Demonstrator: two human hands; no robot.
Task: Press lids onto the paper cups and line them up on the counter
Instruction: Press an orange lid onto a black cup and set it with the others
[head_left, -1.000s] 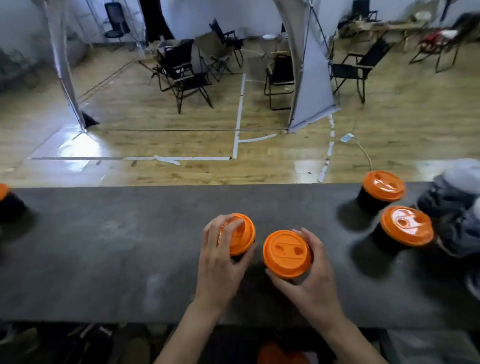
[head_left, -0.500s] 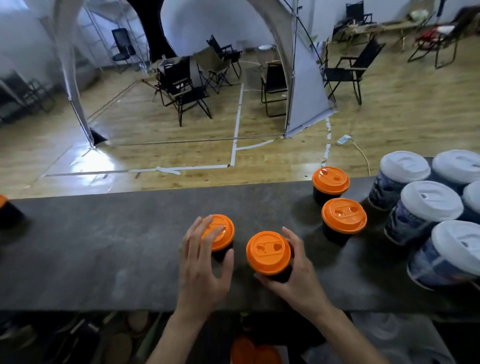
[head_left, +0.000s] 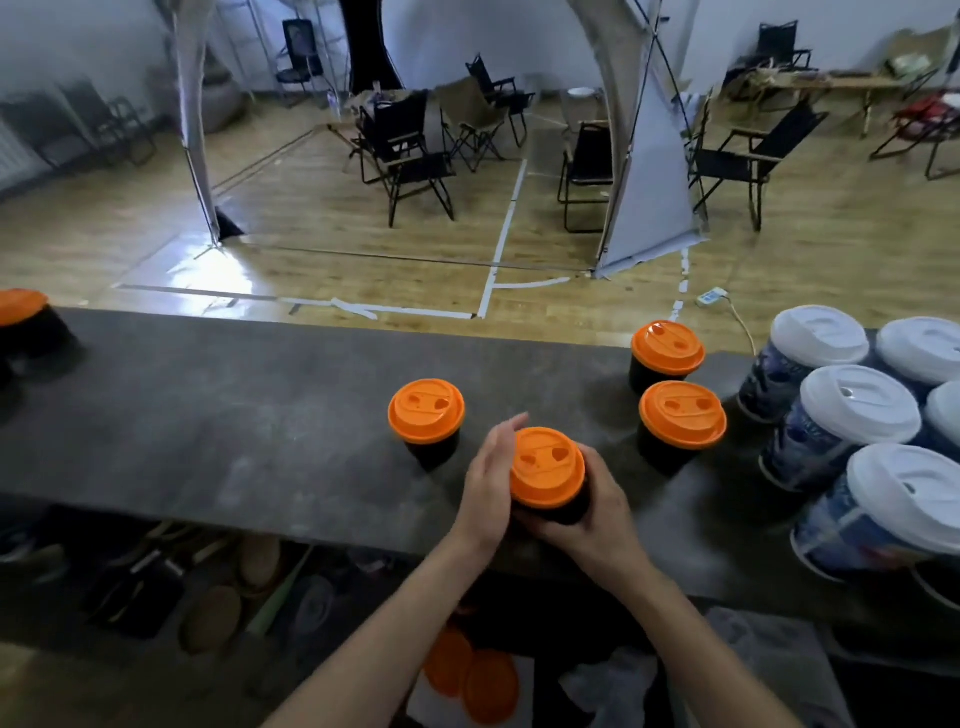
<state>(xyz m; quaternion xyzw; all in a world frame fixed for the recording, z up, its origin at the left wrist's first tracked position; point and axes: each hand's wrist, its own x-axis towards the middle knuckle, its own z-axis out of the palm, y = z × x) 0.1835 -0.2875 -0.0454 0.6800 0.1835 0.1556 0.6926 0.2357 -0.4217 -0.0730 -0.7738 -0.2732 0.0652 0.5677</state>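
fronting wood floor (head_left: 311, 249), grey counter (head_left: 234, 426); right hand (head_left: 597, 514) grips cup (head_left: 546, 470), left hand (head_left: 488, 478) flat.

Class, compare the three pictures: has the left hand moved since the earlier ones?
Yes. The left hand has come off the left cup, standing on the counter, and shifted right, against the held cup in the right hand.

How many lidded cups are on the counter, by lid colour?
Orange-lidded cups: 5, one gripped by the right hand
White-lidded cups: 5, one cut off at the frame edge
Total: 10
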